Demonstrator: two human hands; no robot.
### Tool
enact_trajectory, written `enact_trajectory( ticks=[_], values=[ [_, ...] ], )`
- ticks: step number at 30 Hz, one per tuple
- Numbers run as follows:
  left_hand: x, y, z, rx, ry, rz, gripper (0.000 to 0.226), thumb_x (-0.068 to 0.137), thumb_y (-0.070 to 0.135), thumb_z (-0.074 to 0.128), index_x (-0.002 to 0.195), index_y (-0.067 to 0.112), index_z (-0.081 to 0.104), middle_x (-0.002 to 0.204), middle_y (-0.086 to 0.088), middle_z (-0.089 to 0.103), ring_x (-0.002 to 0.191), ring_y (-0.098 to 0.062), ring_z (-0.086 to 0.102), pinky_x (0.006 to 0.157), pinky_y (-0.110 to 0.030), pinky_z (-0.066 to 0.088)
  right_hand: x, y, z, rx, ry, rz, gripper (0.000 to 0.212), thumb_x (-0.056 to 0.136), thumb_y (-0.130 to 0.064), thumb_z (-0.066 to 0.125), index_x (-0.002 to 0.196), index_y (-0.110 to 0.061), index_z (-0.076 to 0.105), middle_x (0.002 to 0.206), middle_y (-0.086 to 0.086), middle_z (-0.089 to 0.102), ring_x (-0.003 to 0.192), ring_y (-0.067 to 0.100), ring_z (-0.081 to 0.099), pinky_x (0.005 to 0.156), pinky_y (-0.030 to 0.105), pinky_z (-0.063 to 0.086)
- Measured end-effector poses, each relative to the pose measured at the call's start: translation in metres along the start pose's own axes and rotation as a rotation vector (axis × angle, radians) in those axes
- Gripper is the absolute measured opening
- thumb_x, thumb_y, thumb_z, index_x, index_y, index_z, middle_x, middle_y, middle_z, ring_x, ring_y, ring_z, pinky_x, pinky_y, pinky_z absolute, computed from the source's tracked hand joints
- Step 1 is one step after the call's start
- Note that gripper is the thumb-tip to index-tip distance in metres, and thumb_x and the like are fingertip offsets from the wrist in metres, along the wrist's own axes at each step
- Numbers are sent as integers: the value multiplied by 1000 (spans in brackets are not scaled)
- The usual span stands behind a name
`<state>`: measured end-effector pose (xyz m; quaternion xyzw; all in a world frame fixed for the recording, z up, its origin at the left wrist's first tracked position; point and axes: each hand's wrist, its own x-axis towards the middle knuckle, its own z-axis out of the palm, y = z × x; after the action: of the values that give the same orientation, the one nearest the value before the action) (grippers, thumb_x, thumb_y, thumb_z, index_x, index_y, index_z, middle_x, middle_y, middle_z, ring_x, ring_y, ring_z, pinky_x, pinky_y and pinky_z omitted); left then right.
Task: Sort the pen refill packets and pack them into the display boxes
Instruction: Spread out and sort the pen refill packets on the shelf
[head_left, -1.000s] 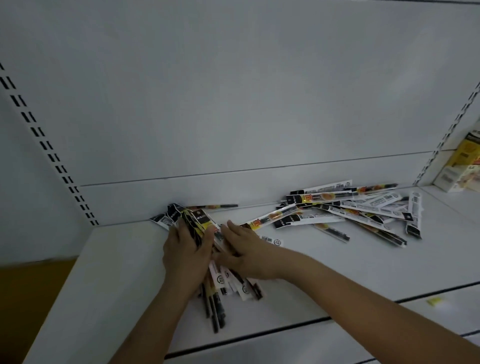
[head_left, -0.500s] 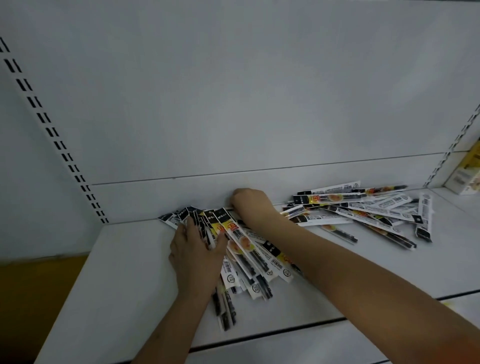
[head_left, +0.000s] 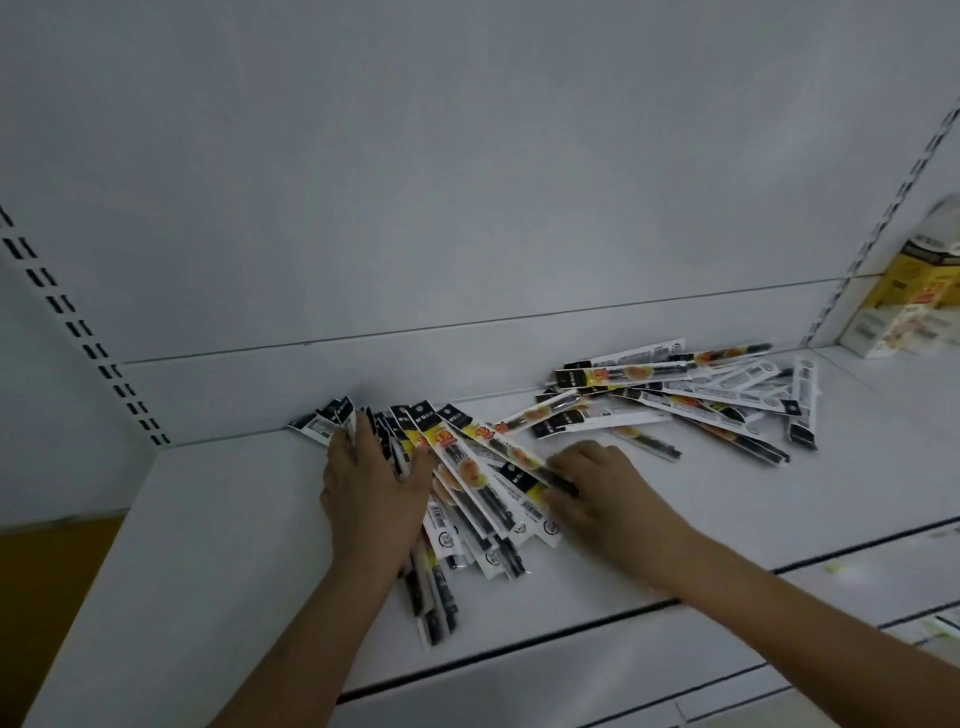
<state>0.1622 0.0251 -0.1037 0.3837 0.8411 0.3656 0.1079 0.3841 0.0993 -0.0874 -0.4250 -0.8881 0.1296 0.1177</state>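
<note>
Left hand (head_left: 371, 486) lies flat, fingers straight, pressing down on the left side of a fanned stack of pen refill packets (head_left: 475, 491) on the white shelf (head_left: 218, 525). Right hand (head_left: 602, 488) sits at the stack's right edge, fingers curled onto the packets; a real grip can't be confirmed. Second loose pile of packets (head_left: 691, 395) lies further right, near the back panel, apart from the stack. Yellow-and-white display boxes (head_left: 904, 306) stand at the far right of the shelf.
</note>
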Motion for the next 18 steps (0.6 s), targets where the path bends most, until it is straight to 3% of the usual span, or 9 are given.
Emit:
enact_trajectory(
  ticks=[2,4,6,8,11,13,15,18],
  values=[
    [-1,4,3,26,1,3,83,93,53,51,157,20,10,163,-15,10,148,-34,15,118,-50,16,-5,-5,26,2,140,-63,38,97,-30,48,126,-10,61,121,7,57,106,27,52,94,37,47],
    [-1,6,4,38,-10,-2,85,92,54,52,157,20,10,163,-16,10,148,-35,14,118,-51,16,7,-23,39,129,122,-75,40,97,-26,44,128,-6,59,123,13,56,107,31,51,95,41,46],
    [-1,7,5,37,-10,-10,88,90,58,53,157,19,11,162,-16,11,147,-37,16,117,-52,18,21,-38,37,285,71,-113,37,99,-23,45,128,-4,58,124,16,56,109,30,51,98,36,43],
    [0,8,4,34,-2,-9,91,87,61,53,156,20,12,162,-17,13,146,-38,18,117,-54,21,34,-29,20,286,114,-154,36,98,-22,51,130,-6,57,129,15,55,117,27,50,101,31,38],
    [-3,8,3,22,-7,6,92,87,63,52,157,20,10,162,-17,11,147,-39,17,117,-55,20,55,34,-19,-88,189,-143,57,91,-47,54,141,-21,46,142,6,46,130,27,41,109,46,36],
    [-7,8,5,35,-14,7,92,88,63,50,157,19,9,163,-16,10,148,-38,15,118,-54,18,68,85,-45,-284,76,-53,84,79,-68,57,149,-27,34,151,3,36,139,29,31,114,50,28],
    [-8,9,8,58,-13,19,91,88,62,49,157,18,9,163,-17,10,148,-37,14,117,-54,18,76,123,-59,-300,-54,55,105,69,-80,59,152,-27,25,156,2,28,143,28,26,118,45,23],
    [-3,12,12,83,-29,20,89,89,60,49,157,21,8,164,-14,8,149,-34,11,118,-53,15,87,145,-55,-283,-80,118,108,65,-90,46,150,-26,28,149,1,34,134,28,38,113,43,31]
  ],
)
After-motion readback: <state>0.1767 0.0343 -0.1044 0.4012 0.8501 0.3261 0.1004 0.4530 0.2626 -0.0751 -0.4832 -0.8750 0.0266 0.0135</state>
